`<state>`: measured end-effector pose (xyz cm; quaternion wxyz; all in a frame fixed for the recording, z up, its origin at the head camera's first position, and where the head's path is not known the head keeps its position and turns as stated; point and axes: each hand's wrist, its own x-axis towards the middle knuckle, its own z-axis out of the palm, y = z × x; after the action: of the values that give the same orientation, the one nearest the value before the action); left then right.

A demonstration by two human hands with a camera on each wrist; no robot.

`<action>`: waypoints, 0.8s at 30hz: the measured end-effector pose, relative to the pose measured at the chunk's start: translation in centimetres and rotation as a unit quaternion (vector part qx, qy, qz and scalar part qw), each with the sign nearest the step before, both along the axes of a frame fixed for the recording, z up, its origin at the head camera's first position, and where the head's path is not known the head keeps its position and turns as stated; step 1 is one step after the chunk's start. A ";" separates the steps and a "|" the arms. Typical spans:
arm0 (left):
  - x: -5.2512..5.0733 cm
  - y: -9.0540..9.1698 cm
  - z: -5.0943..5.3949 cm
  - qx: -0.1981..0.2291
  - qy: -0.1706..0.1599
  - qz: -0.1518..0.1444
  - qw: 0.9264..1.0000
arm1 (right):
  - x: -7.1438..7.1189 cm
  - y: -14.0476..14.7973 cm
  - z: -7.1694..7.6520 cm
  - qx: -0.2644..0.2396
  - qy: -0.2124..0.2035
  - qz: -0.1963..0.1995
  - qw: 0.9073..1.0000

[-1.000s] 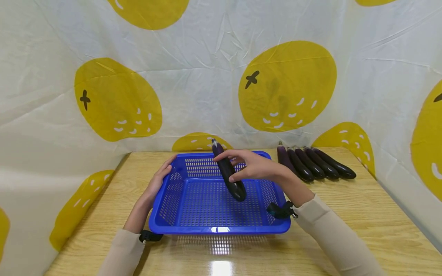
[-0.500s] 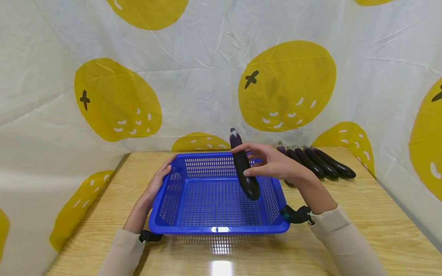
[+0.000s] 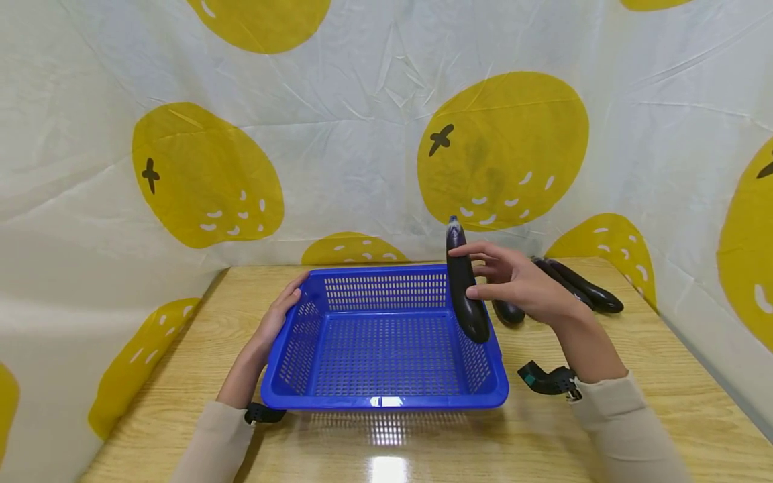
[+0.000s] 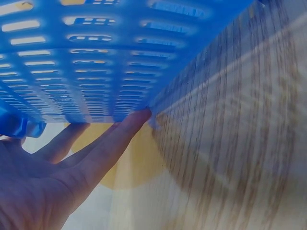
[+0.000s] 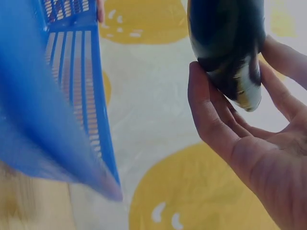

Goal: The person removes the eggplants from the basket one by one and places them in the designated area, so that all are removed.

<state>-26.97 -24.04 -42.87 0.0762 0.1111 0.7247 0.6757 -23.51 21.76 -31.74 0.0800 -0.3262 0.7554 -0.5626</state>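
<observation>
My right hand (image 3: 519, 278) pinches a dark, glossy eggplant (image 3: 461, 282) between thumb and fingers. The eggplant hangs above the right wall of the blue plastic basket (image 3: 386, 402), its stem end up and its round end tilted down toward me. In the right wrist view the same eggplant (image 5: 225, 38) shows between the fingertips, with the basket wall (image 5: 29, 110) to its left. At the basket's left rim, my left hand (image 3: 278, 315) lies along the outside. The left wrist view shows that hand's straight fingers (image 4: 115, 139) touching the slotted wall.
More eggplants lie on the wooden table (image 3: 664, 376) right of the basket. One eggplant (image 3: 509, 312) shows below my right hand, and another eggplant (image 3: 588, 288) lies farther right; the hand hides others. A white cloth (image 3: 350, 168) with yellow fruit prints hangs behind the table.
My right hand has carried the eggplant rightward and slightly up, from over the basket's middle to its right wall. The left hand and basket have stayed in place.
</observation>
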 end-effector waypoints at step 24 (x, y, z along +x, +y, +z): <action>0.1 0.0 0.0 0.002 -0.002 -0.002 1.000 | -0.8 6.3 -2.6 -0.048 -0.012 0.014 0.999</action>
<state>-26.86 -24.02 -42.87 0.0785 0.1109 0.7231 0.6772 -24.32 28.07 -34.34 0.0813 -0.3336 0.7216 -0.6012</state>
